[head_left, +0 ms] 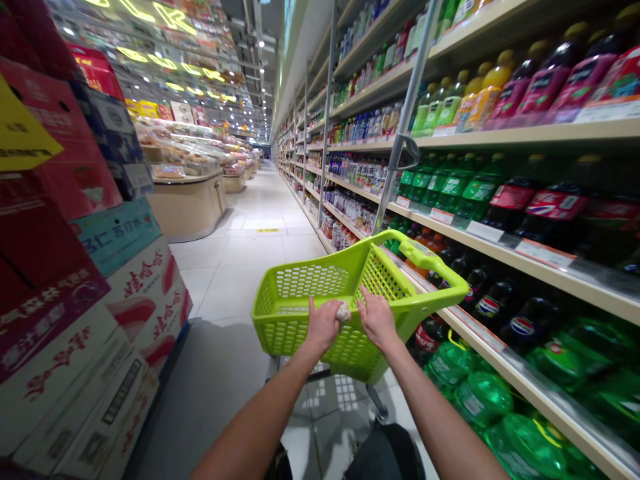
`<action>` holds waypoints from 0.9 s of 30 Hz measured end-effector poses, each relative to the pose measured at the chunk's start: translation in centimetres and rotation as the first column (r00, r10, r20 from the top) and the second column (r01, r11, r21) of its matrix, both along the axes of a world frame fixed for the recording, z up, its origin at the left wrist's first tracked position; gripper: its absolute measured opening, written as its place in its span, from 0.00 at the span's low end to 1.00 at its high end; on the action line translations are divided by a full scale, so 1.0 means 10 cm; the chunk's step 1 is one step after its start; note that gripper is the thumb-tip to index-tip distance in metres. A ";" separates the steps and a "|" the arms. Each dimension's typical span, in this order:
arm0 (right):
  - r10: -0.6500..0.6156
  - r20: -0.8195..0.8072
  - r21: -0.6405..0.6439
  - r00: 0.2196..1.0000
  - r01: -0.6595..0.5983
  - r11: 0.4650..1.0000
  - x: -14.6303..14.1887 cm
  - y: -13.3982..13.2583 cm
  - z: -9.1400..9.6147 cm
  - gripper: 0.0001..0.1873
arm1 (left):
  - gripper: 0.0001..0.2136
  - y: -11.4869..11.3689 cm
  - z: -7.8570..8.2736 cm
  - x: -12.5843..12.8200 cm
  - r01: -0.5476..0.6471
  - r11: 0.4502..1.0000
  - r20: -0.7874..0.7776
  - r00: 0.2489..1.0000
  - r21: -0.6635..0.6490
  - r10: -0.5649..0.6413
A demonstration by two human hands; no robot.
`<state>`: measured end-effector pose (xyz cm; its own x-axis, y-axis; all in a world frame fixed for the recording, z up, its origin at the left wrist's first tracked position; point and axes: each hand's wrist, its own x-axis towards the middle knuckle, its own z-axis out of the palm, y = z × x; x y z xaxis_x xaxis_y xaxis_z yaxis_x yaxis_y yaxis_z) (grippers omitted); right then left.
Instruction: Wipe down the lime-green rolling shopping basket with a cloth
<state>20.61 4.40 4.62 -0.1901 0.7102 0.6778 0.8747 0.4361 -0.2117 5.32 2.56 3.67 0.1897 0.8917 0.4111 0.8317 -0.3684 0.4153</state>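
Note:
A lime-green plastic shopping cart (280, 327) stands side-on in front of me, its handle at the right by the drink shelves. My left hand (323, 328) is closed at the cart's near rim, thumb pointing up. A small crumpled whitish wad (343, 311), like tissue, shows at its fingertips. Just to the right, my right hand (377, 321) grips the same near rim; one finger points up and the other fingers are partly hidden behind the rim. Inside the cart, the perforated basket floor shows between the walls and the folding flap (385, 273).
Shelves (525, 263) of soda bottles run close along the right, with large green bottles (483, 400) at the bottom. Stacked drink cartons (135, 283) stand at the left. A tiled aisle (270, 207) leads away past a rounded display counter (187, 203).

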 end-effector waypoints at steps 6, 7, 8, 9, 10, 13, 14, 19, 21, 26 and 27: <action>0.043 0.127 -0.027 0.991 -0.040 0.999 0.08 -0.02 -0.05 0.20 | 0.20 -0.07 -0.25 -0.90 -0.238 0.971 -0.036 0.970 0.028 0.239; 0.058 0.127 -0.027 0.990 -0.055 0.998 0.05 -0.02 -0.06 0.19 | 0.20 -0.07 -0.25 -0.96 -0.294 0.955 -0.023 0.955 0.033 0.295; 0.072 0.126 -0.027 0.989 -0.069 0.997 0.02 -0.02 -0.06 0.19 | 0.20 -0.06 -0.25 -0.95 -0.328 0.944 -0.008 0.944 0.034 0.329; 0.082 0.123 -0.027 0.989 -0.079 0.997 0.00 -0.02 -0.05 0.18 | 0.20 -0.05 -0.23 -0.88 -0.327 0.945 0.003 0.945 0.029 0.327; 0.087 0.117 -0.029 0.989 -0.084 0.996 -0.03 -0.02 -0.05 0.18 | 0.21 -0.03 -0.20 -0.76 -0.290 0.957 0.005 0.957 0.021 0.290; 0.094 0.109 -0.036 0.990 -0.091 0.995 -0.08 -0.02 -0.04 0.18 | 0.20 0.03 -0.09 -0.28 -0.084 0.996 -0.017 0.996 0.004 0.084; 0.102 0.110 -0.036 0.989 -0.099 0.994 -0.08 -0.03 -0.04 0.18 | 0.20 0.04 -0.06 -0.16 -0.051 0.999 -0.016 0.999 0.003 0.051; 0.143 0.086 -0.021 0.986 -0.141 0.990 -0.01 -0.05 -0.05 0.17 | 0.20 0.04 -0.10 -0.39 -0.062 0.998 -0.044 0.997 -0.012 0.061; 0.152 0.071 -0.020 0.986 -0.151 0.988 0.01 -0.04 -0.07 0.17 | 0.20 0.02 -0.17 -0.78 -0.187 0.982 -0.029 0.982 -0.007 0.187; 0.175 0.003 -0.032 0.985 -0.175 0.984 0.01 -0.01 -0.08 0.17 | 0.18 0.01 -0.20 -1.17 -0.437 0.899 -0.014 0.899 -0.029 0.437; 0.180 -0.011 -0.036 0.984 -0.180 0.983 0.01 0.00 -0.08 0.17 | 0.17 0.01 -0.19 -1.08 -0.424 0.905 -0.030 0.906 -0.024 0.423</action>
